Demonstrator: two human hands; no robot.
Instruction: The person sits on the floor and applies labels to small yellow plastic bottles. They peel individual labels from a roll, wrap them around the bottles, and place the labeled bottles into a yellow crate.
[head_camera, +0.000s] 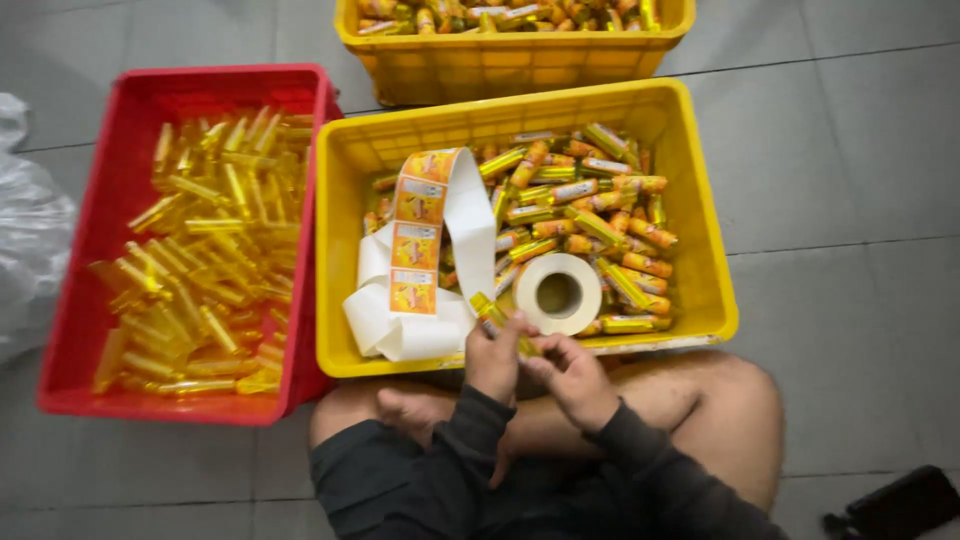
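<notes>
My left hand (495, 357) and my right hand (577, 378) together hold one small yellow tube (489, 312) over the near rim of a yellow crate (520, 112). The tube's capped end sticks up above my left fingers. Inside the crate lie several labelled yellow tubes (590, 225), a white roll of backing tape (558, 293) and a long strip of orange stickers (416, 232) on white liner. A red crate (95, 215) to the left holds several plain yellow tubes (215, 250).
A second yellow crate (510, 60) with tubes stands at the back. A clear plastic bag (25, 230) lies at the far left. A dark object (900, 505) rests on the grey tiled floor at bottom right. My crossed legs sit below the crate.
</notes>
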